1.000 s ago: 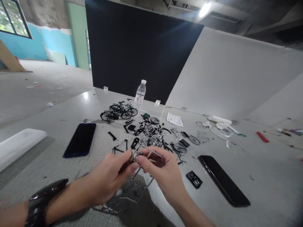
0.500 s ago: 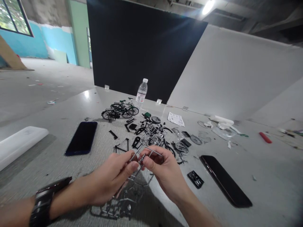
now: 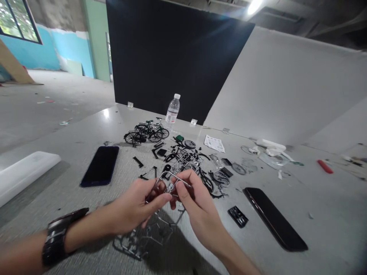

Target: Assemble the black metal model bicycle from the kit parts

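Observation:
Both hands are together at the front of the table, working on a silver-grey plastic sprue (image 3: 166, 222) of thin rods and small parts. My left hand (image 3: 140, 208) is closed on its left side, thumb and forefinger pinched near the middle. My right hand (image 3: 196, 202) grips the right side, its thumb against a small part between the hands. More grey sprue (image 3: 130, 246) shows below my left hand; whether it joins the held frame I cannot tell. Just beyond the fingers lies a pile of black and silver model bicycle parts (image 3: 186, 160).
Assembled model bicycles (image 3: 147, 131) stand behind the pile, near a water bottle (image 3: 172, 110). A phone (image 3: 100, 166) lies left, another phone (image 3: 275, 217) right, beside a small black parts tray (image 3: 237, 216). Folded paper (image 3: 214, 143), plastic bags (image 3: 271, 156) and a white box (image 3: 27, 173) lie around.
The held sprue has turned and tilted between my hands. My left thumb has moved slightly right and up, and both hands stay closed on the sprue.

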Demonstrator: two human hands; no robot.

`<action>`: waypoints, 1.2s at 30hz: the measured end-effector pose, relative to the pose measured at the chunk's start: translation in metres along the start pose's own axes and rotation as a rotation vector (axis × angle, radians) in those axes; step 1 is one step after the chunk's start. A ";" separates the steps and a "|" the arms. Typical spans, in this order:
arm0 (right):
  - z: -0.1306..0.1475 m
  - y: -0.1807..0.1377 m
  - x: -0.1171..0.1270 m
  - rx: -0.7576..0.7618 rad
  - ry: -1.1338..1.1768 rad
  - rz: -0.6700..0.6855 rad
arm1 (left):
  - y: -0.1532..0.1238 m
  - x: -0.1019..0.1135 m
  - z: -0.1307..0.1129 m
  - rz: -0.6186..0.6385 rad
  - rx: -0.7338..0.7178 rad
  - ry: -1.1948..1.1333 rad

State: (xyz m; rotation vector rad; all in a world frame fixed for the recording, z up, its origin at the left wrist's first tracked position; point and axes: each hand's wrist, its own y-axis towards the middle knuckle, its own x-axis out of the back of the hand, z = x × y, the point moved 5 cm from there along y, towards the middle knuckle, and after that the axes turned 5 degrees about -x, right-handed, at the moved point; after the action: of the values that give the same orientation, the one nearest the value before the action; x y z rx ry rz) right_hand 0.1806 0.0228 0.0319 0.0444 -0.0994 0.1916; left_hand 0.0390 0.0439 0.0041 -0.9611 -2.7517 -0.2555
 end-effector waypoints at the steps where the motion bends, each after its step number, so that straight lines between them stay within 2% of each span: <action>1: 0.000 0.000 -0.001 0.001 -0.010 0.012 | 0.000 0.000 0.000 -0.009 -0.002 0.019; 10: -0.002 -0.002 -0.006 0.002 -0.051 0.048 | -0.003 0.001 0.010 -0.067 0.044 -0.043; 14: 0.001 -0.004 -0.004 0.006 -0.048 0.014 | -0.001 -0.001 0.007 -0.047 0.032 -0.050; 21: -0.004 -0.003 -0.002 -0.012 -0.054 -0.009 | 0.000 0.002 0.007 -0.170 -0.016 -0.075; 28: -0.003 0.001 0.001 -0.060 -0.040 -0.057 | 0.002 0.005 0.003 -0.154 -0.018 -0.179; 33: -0.009 0.007 0.004 -0.138 -0.026 -0.109 | 0.005 0.014 -0.001 -0.241 -0.083 -0.030; 36: -0.013 0.010 0.004 -0.180 0.016 -0.115 | 0.006 0.015 -0.003 -0.204 -0.082 0.020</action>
State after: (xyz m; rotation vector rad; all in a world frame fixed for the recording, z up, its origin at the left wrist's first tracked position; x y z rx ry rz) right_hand 0.1843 0.0338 0.0198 -0.1307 -0.0971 0.0678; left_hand 0.0317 0.0570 0.0115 -0.6909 -2.8418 -0.4119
